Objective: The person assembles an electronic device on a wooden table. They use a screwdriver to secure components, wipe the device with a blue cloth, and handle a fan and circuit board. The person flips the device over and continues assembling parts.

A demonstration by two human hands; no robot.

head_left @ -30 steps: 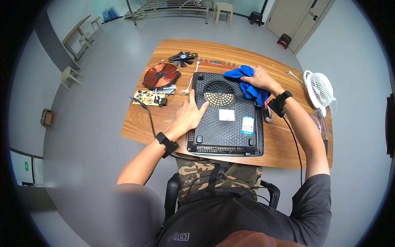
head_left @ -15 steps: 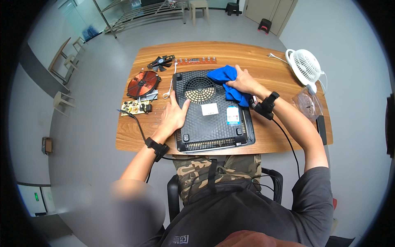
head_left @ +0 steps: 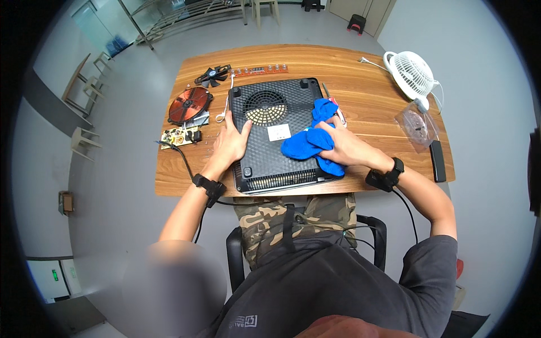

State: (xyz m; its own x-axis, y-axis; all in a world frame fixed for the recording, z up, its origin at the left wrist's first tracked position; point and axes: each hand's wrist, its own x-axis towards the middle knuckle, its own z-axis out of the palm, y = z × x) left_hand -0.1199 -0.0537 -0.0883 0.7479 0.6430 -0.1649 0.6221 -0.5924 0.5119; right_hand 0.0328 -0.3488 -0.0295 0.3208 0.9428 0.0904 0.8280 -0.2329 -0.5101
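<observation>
An induction cooker's black textured housing (head_left: 262, 152) lies underside up before me, with a round vent grille (head_left: 266, 107), corner feet and a white label (head_left: 278, 132). My left hand (head_left: 230, 142) rests on its left edge, thumb and fingers apart, holding nothing. My right hand (head_left: 341, 145) is closed on a bunched blue cloth (head_left: 304, 144) and presses it on the housing's lower right part. The cloth covers that corner. Part of a red-handled tool (head_left: 333, 102) shows just beyond the cloth; the rest of it is hidden.
Left of the housing lie a copper coil disc (head_left: 190, 105), a yellowish circuit board (head_left: 180, 137) and a black fan (head_left: 213, 75). A red circuit strip (head_left: 259, 70) sits behind. At the right are a white fan (head_left: 413, 76), a clear plastic bag (head_left: 418, 127) and a black bar (head_left: 437, 161).
My right hand has drawn the blue cloth from the housing's far right corner toward me, onto its near right part. A red-handled tool has come into sight. My left hand stays on the left edge.
</observation>
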